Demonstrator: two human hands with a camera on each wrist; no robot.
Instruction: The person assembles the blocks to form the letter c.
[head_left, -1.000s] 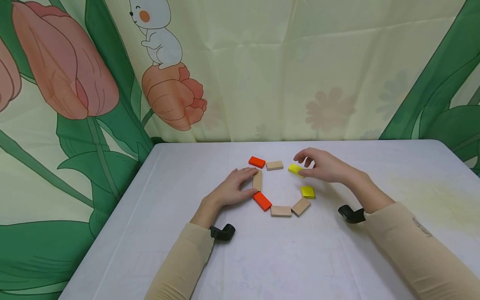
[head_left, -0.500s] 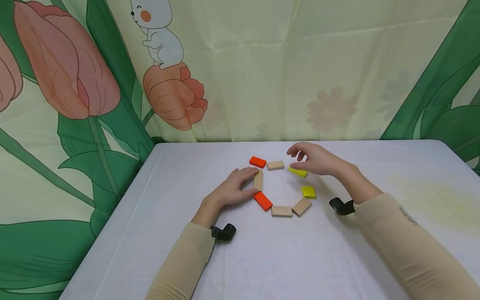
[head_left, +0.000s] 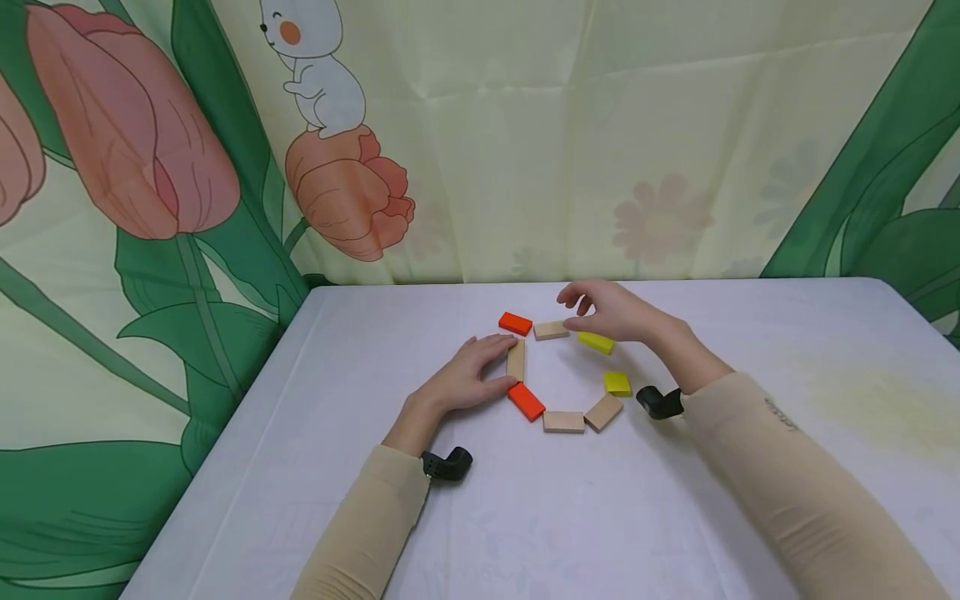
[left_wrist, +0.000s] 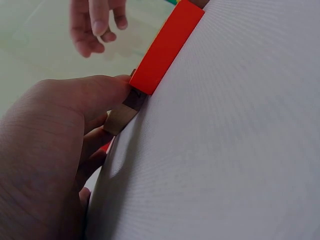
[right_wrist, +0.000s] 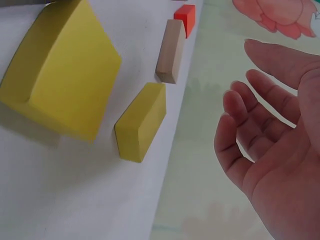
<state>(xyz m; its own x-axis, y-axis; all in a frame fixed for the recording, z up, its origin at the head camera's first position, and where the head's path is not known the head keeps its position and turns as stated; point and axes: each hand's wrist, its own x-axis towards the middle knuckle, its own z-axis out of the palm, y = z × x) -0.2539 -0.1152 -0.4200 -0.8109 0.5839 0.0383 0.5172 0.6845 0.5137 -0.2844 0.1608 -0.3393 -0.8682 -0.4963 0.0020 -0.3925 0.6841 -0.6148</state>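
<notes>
My left hand (head_left: 471, 375) rests on the table at the left of a ring of small flat blocks. Its thumb and fingers span an upright-lying plain wooden block (head_left: 516, 361), touching near both ends. Close by its thumb lies a red block (head_left: 527, 402), also large in the left wrist view. Nothing is in my right hand (head_left: 611, 310), which hovers with loosely bent fingers over the ring's far side. Beneath and around it are a plain wooden block (head_left: 551, 331) and a yellow block (head_left: 596, 342); in the right wrist view the hand (right_wrist: 280, 130) is apart from them.
Another red block (head_left: 515, 323) lies at the far left of the ring. A second yellow block (head_left: 617, 384) and two wooden blocks, one angled (head_left: 603, 412) and one level (head_left: 564, 422), form the near right side. A white-covered table (head_left: 540, 517) ends at a printed curtain (head_left: 510, 150).
My right hand has come away from the far yellow block and moved left and farther back. That yellow block shifted slightly right. The left hand stays put.
</notes>
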